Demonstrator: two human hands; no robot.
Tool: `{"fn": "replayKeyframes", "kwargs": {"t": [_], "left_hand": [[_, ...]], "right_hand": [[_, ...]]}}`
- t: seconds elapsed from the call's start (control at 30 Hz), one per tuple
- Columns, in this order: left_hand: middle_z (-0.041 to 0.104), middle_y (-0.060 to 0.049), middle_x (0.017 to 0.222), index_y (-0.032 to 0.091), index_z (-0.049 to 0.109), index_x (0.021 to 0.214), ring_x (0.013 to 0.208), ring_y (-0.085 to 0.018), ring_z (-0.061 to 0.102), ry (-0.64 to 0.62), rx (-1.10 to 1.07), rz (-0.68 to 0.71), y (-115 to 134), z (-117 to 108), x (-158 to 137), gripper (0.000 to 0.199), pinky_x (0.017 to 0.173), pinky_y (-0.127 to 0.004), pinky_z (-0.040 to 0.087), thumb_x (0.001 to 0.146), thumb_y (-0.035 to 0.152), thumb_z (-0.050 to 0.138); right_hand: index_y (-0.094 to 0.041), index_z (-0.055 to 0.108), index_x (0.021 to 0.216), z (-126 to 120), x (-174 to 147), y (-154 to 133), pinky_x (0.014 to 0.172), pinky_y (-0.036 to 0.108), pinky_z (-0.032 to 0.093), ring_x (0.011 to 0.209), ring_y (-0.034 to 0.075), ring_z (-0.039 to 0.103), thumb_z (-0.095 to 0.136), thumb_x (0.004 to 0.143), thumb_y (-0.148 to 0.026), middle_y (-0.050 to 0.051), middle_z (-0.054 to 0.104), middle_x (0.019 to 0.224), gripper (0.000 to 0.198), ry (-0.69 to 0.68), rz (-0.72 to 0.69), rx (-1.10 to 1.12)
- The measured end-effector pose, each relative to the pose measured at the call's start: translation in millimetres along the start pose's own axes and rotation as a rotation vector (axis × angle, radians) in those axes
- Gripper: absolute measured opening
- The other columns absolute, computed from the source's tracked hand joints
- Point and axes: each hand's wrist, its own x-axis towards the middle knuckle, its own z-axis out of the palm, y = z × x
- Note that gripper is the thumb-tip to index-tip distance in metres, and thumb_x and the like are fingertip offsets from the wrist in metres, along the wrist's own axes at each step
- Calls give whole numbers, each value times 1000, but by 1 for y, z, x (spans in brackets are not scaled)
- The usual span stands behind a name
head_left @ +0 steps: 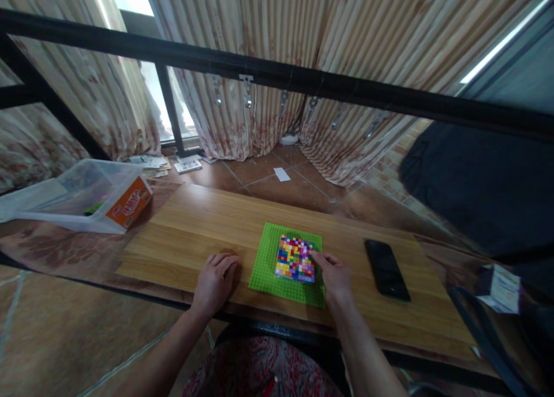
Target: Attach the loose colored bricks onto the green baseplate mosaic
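Note:
On the wooden tabletop lies a bright green studded baseplate [264,264]. A dense square of small multicoloured building bricks [295,259] is on it, right of its centre. My right hand [335,273] comes in from the right, thumb and forefinger pinched on a brick at the square's upper right edge; the fingertips partly cover that brick. My left hand [216,278] rests on the wood, left of the baseplate and apart from it. Its fingers are curled together, and I see nothing in them.
A black phone [387,270] lies on the tabletop [186,224] to the right. At the left stands a clear plastic box [82,212] with an orange label and a few green pieces inside. A dark metal rail [277,77] crosses in front of patterned curtains [259,16].

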Motion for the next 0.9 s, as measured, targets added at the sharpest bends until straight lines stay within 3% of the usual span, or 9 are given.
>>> {"fn": "replayKeyframes", "kwargs": {"t": [0.1, 0.2, 0.33, 0.43, 0.53, 0.67, 0.9], "left_hand": [[72, -8, 90, 22, 73, 89, 89, -23, 62, 18, -134, -126, 0, -4, 2, 16, 86, -37, 47, 87, 21, 57], [72, -6, 91, 21, 74, 84, 90, -21, 63, 94, -403, -375, 2, -8, 6, 9, 89, -35, 47, 80, 19, 66], [71, -2, 83, 17, 73, 86, 76, -11, 63, 159, -1054, -782, 13, -16, 14, 17, 76, -23, 49, 70, 19, 78], [70, -1, 81, 14, 72, 89, 69, -6, 62, 72, -1440, -944, 30, -23, 19, 22, 67, -15, 49, 68, 12, 80], [70, -2, 80, 12, 71, 90, 70, -6, 64, -51, -1620, -1009, 48, -28, 20, 19, 66, -13, 51, 72, 6, 75], [70, -3, 83, 11, 71, 95, 72, -6, 64, -185, -1704, -1004, 64, -26, 18, 22, 69, -13, 52, 74, 7, 75], [67, -3, 80, 11, 72, 92, 68, -7, 62, -256, -1689, -1026, 77, -18, 16, 18, 65, -13, 51, 75, 8, 75]], "right_hand": [[-17, 69, 65, -2, -12, -7, 55, 27, 45, 54, 13, 55, 78, 58, -46, -1, 64, 57, 31, 48, -70, 20], [-18, 70, 72, 2, -29, -17, 57, 29, 47, 57, 15, 58, 74, 66, -50, 0, 67, 63, 33, 20, -120, -30], [-21, 73, 83, 21, -59, -29, 72, 33, 51, 76, 19, 64, 67, 78, -47, 3, 72, 82, 27, -199, -303, -203], [-23, 73, 92, 42, -80, -34, 79, 33, 51, 87, 19, 64, 61, 85, -40, 5, 71, 95, 22, -420, -463, -288], [-23, 71, 105, 58, -94, -40, 79, 30, 51, 89, 16, 64, 55, 90, -31, 5, 69, 99, 23, -564, -574, -336], [-27, 70, 111, 68, -99, -45, 82, 29, 50, 94, 16, 63, 53, 92, -26, 5, 67, 103, 25, -681, -616, -334], [-27, 74, 95, 58, -96, -35, 77, 29, 50, 87, 16, 64, 58, 89, -30, 2, 68, 94, 17, -619, -514, -231]]}}
